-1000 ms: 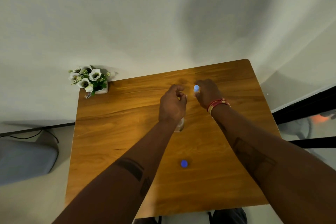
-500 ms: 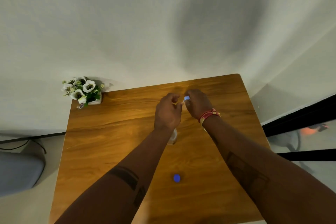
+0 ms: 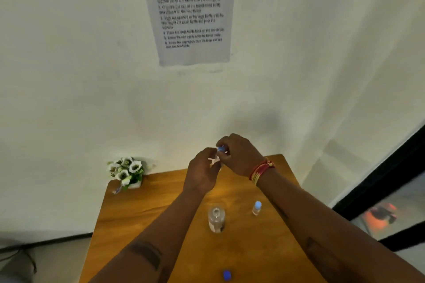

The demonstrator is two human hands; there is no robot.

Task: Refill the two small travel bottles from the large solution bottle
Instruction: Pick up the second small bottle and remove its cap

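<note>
Both hands have lifted off the tabletop [image 3: 142, 220] since a sec ago: left hand [image 3: 203, 171] fingers wrap a small travel bottle [image 3: 215, 160], right hand [image 3: 240, 155] fingers pinch its blue cap [image 3: 220, 148]. Likely cap twisting on/off; can't tell which. Large solution bottle [image 3: 216, 218] stands uncapped, 2nd travel bottle [image 3: 257, 207] capped beside it, loose blue cap [image 3: 226, 275] near edge. Wood tabletop vs white wall w/ instruction sheet [image 3: 190, 11], flower pot [image 3: 127, 172] in corner.

A plain home-like room is suggested: a wooden desk [image 3: 142, 213], potted flowers [image 3: 126, 171] left of the hands, an instruction sheet [image 3: 190, 14] above them.
</note>
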